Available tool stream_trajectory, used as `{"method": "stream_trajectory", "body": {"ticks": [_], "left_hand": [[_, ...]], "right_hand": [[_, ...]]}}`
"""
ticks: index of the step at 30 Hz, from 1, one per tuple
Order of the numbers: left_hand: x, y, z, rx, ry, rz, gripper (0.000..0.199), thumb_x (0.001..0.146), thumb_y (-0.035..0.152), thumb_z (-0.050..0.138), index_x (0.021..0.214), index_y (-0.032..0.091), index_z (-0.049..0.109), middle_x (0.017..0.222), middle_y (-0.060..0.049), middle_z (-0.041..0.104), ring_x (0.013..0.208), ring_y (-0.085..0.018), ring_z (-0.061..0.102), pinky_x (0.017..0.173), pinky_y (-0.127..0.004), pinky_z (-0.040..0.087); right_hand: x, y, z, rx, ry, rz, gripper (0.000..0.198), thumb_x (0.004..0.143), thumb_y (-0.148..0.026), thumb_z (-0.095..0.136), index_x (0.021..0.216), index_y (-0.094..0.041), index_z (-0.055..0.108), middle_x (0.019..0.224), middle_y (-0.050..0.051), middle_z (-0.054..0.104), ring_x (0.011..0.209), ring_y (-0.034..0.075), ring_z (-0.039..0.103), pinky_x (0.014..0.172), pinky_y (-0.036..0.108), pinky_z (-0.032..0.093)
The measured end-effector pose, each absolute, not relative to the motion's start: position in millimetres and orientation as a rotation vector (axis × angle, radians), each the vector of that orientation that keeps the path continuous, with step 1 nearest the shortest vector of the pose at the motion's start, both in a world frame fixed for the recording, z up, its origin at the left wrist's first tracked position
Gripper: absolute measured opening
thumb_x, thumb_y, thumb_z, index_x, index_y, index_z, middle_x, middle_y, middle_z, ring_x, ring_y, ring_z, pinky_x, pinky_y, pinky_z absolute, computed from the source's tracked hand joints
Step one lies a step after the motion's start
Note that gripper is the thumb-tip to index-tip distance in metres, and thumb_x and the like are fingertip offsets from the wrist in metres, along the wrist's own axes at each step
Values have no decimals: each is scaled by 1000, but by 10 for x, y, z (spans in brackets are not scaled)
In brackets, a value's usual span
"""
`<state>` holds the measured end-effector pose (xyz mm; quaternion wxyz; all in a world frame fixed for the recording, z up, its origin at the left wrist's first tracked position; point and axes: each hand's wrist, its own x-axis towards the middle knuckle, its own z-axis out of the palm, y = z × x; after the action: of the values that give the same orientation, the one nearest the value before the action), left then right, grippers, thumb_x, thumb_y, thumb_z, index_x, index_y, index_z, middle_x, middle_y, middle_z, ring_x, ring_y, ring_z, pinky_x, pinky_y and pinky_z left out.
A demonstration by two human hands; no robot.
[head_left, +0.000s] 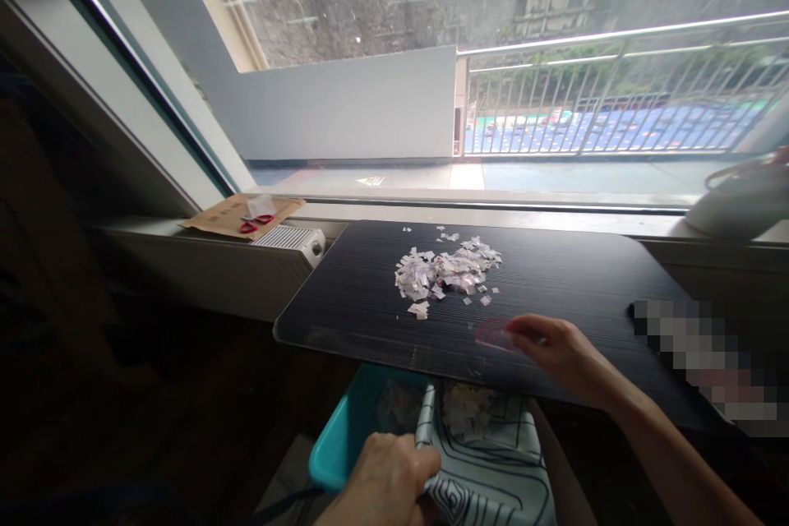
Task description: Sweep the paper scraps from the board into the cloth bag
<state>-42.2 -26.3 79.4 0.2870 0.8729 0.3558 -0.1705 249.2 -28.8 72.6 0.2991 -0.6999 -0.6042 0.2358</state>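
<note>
My right hand (548, 343) is closed in a pinch on a clear, half-round protractor (491, 334) with pink markings, low over the front part of the dark table (345, 296). Beyond it lies a loose heap of small whitish paper or film pieces (456, 267). Below the table edge, my left hand (391, 472) grips the edge of a pale cloth (493, 468) with black line patterns. More small pieces (469, 409) rest in a fold of this cloth. Left of it stands a teal bin (336, 444) with scraps (398, 403) dimly visible inside.
Red-handled scissors (256, 223) lie on a brown envelope (228, 218) at the left of the sill, by a white radiator (289, 242). At the table's right is a pixelated object (696, 370). A whitish rounded object (733, 201) stands on the right sill, before the window.
</note>
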Motion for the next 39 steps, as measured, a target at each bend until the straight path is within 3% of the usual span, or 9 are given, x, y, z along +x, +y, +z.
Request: {"method": "stream_trajectory", "body": {"ticks": [4, 10, 15, 22, 29, 35, 39], "left_hand": [[-374, -290, 753, 2401, 927, -420, 5, 79, 25, 60, 81, 22, 64, 88, -4, 70, 80, -26, 67, 70, -32, 47], [-208, -321, 764, 2521, 837, -519, 14, 78, 27, 62, 88, 19, 67, 91, -10, 71, 80, -32, 68, 67, -34, 50], [-78, -345, 867, 2523, 774, -544, 17, 81, 32, 65, 90, 18, 70, 90, -10, 72, 78, -30, 69, 67, -33, 52], [57, -357, 962, 2544, 714, -620, 25, 83, 35, 68, 98, 15, 72, 93, -14, 72, 81, -34, 70, 71, -37, 54], [95, -328, 938, 2572, 672, -619, 25, 82, 33, 68, 98, 14, 72, 92, -15, 72, 78, -35, 70, 69, -39, 55], [71, -351, 943, 2561, 657, -605, 24, 82, 33, 67, 98, 15, 71, 92, -13, 72, 78, -33, 70, 69, -37, 54], [77, -357, 969, 2565, 697, -604, 22, 82, 34, 68, 96, 17, 71, 92, -12, 72, 78, -31, 70, 70, -35, 53]], "right_hand": [[2450, -131, 646, -1932, -1521, 436, 30, 84, -37, 51, 93, -20, 74, 83, 5, 76, 73, 20, 67, 68, 29, 47], [2344, -143, 622, -1891, -1629, 547, 27, 84, -36, 52, 91, -22, 73, 80, 3, 75, 68, 18, 66, 65, 27, 47], [2338, -191, 616, -1931, -1587, 508, 27, 84, -36, 52, 89, -21, 74, 79, 4, 75, 67, 18, 66, 64, 27, 47], [2032, -377, 635, -1751, -1723, 746, 23, 85, -31, 52, 86, -22, 73, 73, 0, 73, 63, 15, 63, 59, 22, 45], [2257, -314, 613, -1911, -1543, 557, 25, 85, -36, 53, 88, -21, 72, 79, 2, 74, 69, 18, 65, 67, 27, 46], [2162, -405, 618, -1809, -1683, 729, 21, 85, -31, 52, 88, -22, 71, 74, -1, 72, 65, 15, 63, 60, 23, 44], [2196, -415, 625, -1883, -1606, 633, 21, 84, -31, 52, 87, -21, 71, 73, 0, 72, 65, 16, 62, 62, 24, 44]]}}
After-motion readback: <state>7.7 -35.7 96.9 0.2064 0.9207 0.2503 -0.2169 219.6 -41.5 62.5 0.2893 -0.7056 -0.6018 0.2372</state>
